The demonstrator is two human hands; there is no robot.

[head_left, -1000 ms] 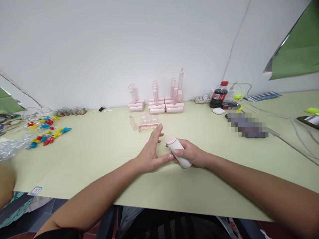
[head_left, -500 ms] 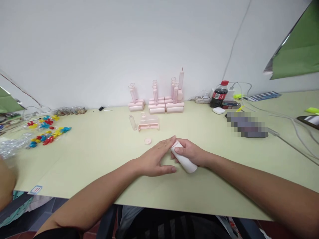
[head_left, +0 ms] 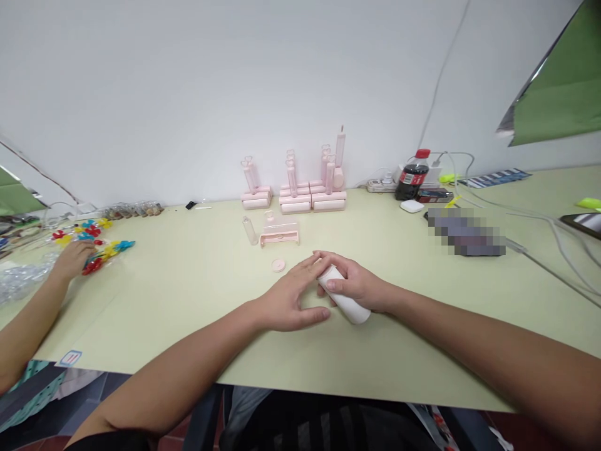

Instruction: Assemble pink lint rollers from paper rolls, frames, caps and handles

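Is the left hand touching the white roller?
Touching. The head view shows left hand fingers lying across the end of the white roller.

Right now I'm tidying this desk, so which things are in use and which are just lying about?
In use:
right hand gripping the white cylinder
left hand, fingers on its top end
small pink disc close by

Lying about:
cola bottle
pink stands by the wall
coloured flower pieces, under another person's hand

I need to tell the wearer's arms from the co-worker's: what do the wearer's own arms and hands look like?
Both are bare: the left hand and right hand wear no gloves, rings or watch that show, and the forearms carry no sleeves as far as the picture's lower edge. No cables or markings. The co-worker's hand at far left is bare too.
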